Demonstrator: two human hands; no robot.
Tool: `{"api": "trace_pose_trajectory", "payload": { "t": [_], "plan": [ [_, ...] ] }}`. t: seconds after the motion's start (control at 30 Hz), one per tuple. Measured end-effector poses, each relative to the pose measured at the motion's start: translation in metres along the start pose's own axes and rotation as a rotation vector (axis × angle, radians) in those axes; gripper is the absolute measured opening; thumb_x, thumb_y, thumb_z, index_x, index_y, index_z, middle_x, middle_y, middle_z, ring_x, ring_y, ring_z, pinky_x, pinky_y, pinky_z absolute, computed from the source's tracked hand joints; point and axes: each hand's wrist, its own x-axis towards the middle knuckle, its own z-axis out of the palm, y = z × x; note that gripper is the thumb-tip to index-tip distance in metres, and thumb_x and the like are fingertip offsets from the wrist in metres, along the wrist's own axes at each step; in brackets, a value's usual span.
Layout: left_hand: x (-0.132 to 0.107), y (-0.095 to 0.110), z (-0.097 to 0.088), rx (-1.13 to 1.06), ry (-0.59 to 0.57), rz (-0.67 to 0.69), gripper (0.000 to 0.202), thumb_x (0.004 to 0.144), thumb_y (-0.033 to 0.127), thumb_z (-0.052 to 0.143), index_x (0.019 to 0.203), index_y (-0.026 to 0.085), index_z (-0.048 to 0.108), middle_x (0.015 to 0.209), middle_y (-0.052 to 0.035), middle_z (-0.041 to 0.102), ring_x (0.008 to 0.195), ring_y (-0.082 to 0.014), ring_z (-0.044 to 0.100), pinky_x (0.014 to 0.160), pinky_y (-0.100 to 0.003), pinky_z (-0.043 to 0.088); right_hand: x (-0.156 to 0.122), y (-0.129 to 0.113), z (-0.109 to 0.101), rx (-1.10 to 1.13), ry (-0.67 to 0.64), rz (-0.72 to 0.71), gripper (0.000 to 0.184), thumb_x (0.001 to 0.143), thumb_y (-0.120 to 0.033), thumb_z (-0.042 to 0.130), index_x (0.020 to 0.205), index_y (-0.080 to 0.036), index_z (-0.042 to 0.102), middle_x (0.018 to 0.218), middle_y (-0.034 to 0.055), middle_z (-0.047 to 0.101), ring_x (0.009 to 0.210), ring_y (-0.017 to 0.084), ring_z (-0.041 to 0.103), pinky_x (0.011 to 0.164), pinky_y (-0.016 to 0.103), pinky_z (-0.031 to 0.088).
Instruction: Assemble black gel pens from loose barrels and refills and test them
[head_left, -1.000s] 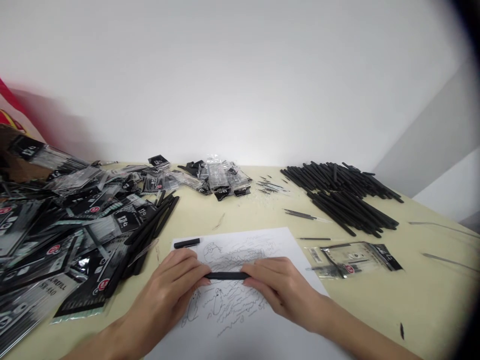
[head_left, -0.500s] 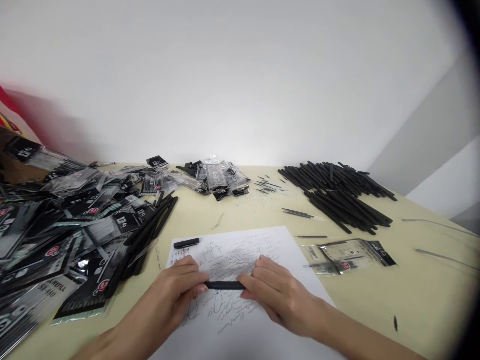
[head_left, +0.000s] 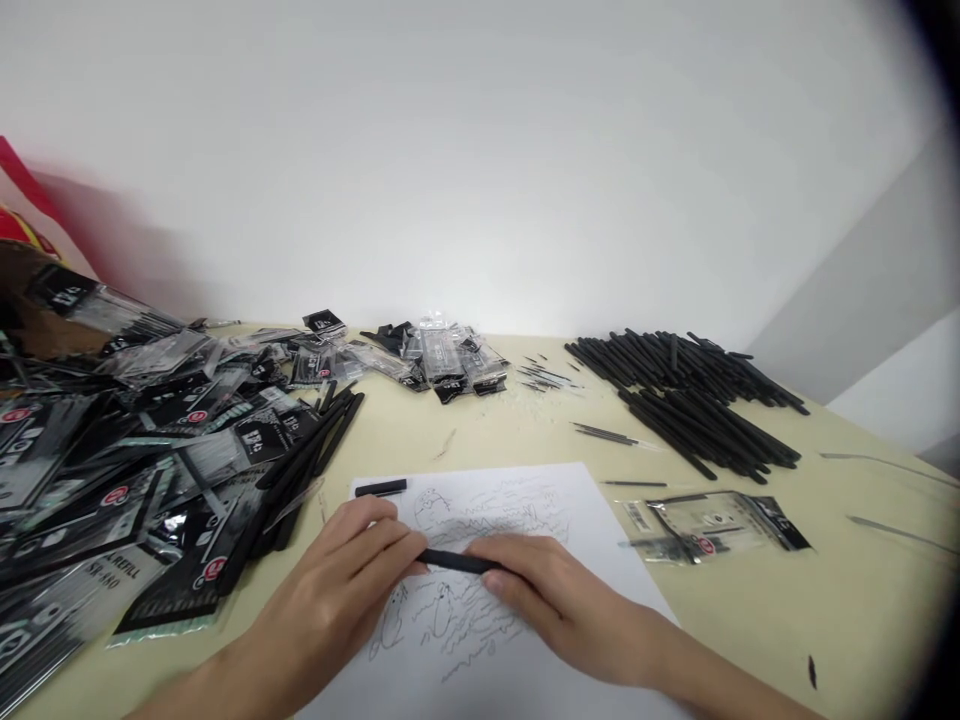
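Black tube between left hand and right hand, refill packets heaped alongside.

L hand & R hand both bare, nails short.

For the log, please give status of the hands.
Left hand, right hand: both on black pen barrel. Drawn-on paper beneath. Short black piece beyond left hand.
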Motion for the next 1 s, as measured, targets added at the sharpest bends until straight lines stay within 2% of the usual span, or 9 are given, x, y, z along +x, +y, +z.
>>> {"api": "trace_pose_trajectory", "payload": {
  "t": [0.1, 0.2, 0.37, 0.57, 0.77, 0.9, 1.0],
  "plan": [
    [0.003, 0.006, -0.003, 0.057, 0.012, 0.060, 0.022, 0.086, 0.007, 0.046, 0.105, 0.013, 0.053, 0.089, -0.0071, 0.061, 0.088, -0.0204, 0.049, 0.080, -0.036, 0.042, 0.000, -0.004, 0.002, -0.003, -0.008, 0.060, 0.025, 0.095, -0.028, 0.032, 0.096, -0.020, 0.055, 0.078, 0.0014, 0.059, 0.071, 0.014, 0.054, 0.066, 0.024, 0.044],
    [0.008, 0.010, -0.005, 0.077, 0.028, 0.111, 0.018, 0.087, 0.008, 0.043, 0.101, 0.013, 0.053, 0.080, -0.0049, 0.061, 0.081, -0.0179, 0.050, 0.080, -0.036, 0.042, -0.001, -0.007, 0.003, -0.018, -0.021, 0.098, 0.026, 0.095, -0.032, 0.032, 0.086, -0.020, 0.053, 0.068, -0.0019, 0.053, 0.061, 0.011, 0.048, 0.058, 0.021, 0.039],
    [0.011, 0.013, -0.004, 0.049, -0.020, 0.108, 0.021, 0.084, 0.002, 0.039, 0.093, 0.013, 0.054, 0.073, -0.0036, 0.056, 0.079, -0.0171, 0.051, 0.093, -0.040, 0.039, -0.006, -0.007, 0.007, -0.105, -0.032, 0.044, 0.028, 0.095, -0.032, 0.032, 0.075, -0.019, 0.047, 0.058, -0.0042, 0.042, 0.049, 0.010, 0.034, 0.049, 0.021, 0.031],
    [0.011, 0.018, -0.003, -0.099, -0.170, -0.022, 0.019, 0.083, 0.001, 0.038, 0.087, 0.015, 0.051, 0.070, 0.0013, 0.048, 0.069, -0.0128, 0.047, 0.106, -0.048, 0.024, -0.010, 0.002, 0.017, -0.443, 0.065, -0.141, 0.027, 0.096, -0.026, 0.029, 0.079, -0.017, 0.047, 0.058, -0.0020, 0.049, 0.045, 0.011, 0.036, 0.045, 0.026, 0.025],
    [0.007, 0.015, 0.004, -0.249, -0.226, -0.177, 0.024, 0.086, 0.004, 0.033, 0.068, 0.018, 0.041, 0.063, 0.0043, 0.046, 0.064, -0.0101, 0.048, 0.107, -0.042, 0.026, -0.006, 0.005, 0.019, -0.731, 0.100, -0.334, 0.025, 0.097, -0.018, 0.027, 0.088, -0.012, 0.049, 0.059, -0.0005, 0.053, 0.045, 0.013, 0.043, 0.044, 0.028, 0.026],
    [0.006, 0.007, 0.007, -0.223, -0.222, -0.169, 0.021, 0.088, 0.007, 0.034, 0.074, 0.018, 0.046, 0.066, 0.0034, 0.049, 0.067, -0.0110, 0.048, 0.107, -0.044, 0.024, -0.002, 0.005, 0.015, -0.726, 0.180, -0.323, 0.021, 0.096, -0.021, 0.031, 0.097, -0.012, 0.050, 0.062, 0.0000, 0.055, 0.050, 0.014, 0.048, 0.047, 0.027, 0.031],
    [0.006, 0.004, 0.005, -0.161, -0.166, -0.135, 0.015, 0.089, 0.011, 0.038, 0.087, 0.018, 0.051, 0.071, 0.0020, 0.052, 0.071, -0.0128, 0.047, 0.104, -0.047, 0.025, -0.001, 0.006, 0.009, -0.559, 0.208, -0.193, 0.026, 0.096, -0.031, 0.032, 0.094, -0.015, 0.052, 0.067, 0.0018, 0.058, 0.057, 0.015, 0.052, 0.051, 0.026, 0.034]
  ]
}}
